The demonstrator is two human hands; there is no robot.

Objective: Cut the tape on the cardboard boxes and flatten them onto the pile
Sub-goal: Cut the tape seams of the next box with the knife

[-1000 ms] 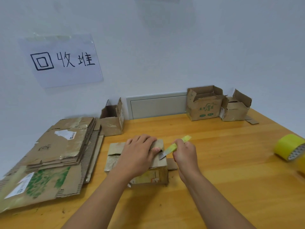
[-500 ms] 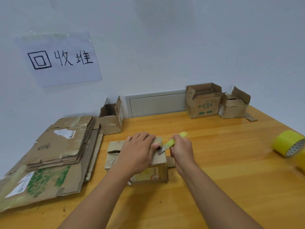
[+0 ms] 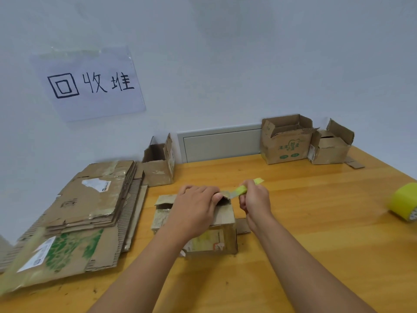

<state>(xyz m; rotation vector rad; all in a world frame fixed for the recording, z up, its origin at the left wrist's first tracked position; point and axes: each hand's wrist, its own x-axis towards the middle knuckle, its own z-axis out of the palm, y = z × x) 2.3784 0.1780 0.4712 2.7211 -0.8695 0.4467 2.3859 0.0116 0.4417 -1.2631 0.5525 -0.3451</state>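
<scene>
The box [image 3: 196, 224] sat near the table's middle, just in front of you, right beside the pile [image 3: 85, 211] of flattened cardboard on its left, probably so each finished box only needed a short slide over. Your left hand [image 3: 194, 211] lay palm-down on the box top, fingers mostly straight and pressing, thumb at the far right edge near the flap; likely that was to pin the box so it wouldn't skid under the blade. Your right hand [image 3: 255, 199] was curled tight around the yellow-green knife [image 3: 242, 189], gripping the handle with the blade end aimed left at the top seam by your left thumb. Whether the tip actually touched tape, I couldn't tell, too small. The blade was very close to that thumb, so that looked like the risk.

Judging by this, you were mid-cut on the top tape; flattening not yet done.

Three more boxes waited: one [image 3: 158, 163] behind the pile against the wall, two [image 3: 285, 141] [image 3: 330, 145] at the far right, flaps already up. A roll of yellow tape [image 3: 404, 202] lay at the right edge of the table [image 3: 316, 222], well apart from the work. A paper sign [image 3: 90, 84] hung on the wall above the pile, presumably marking it.
</scene>
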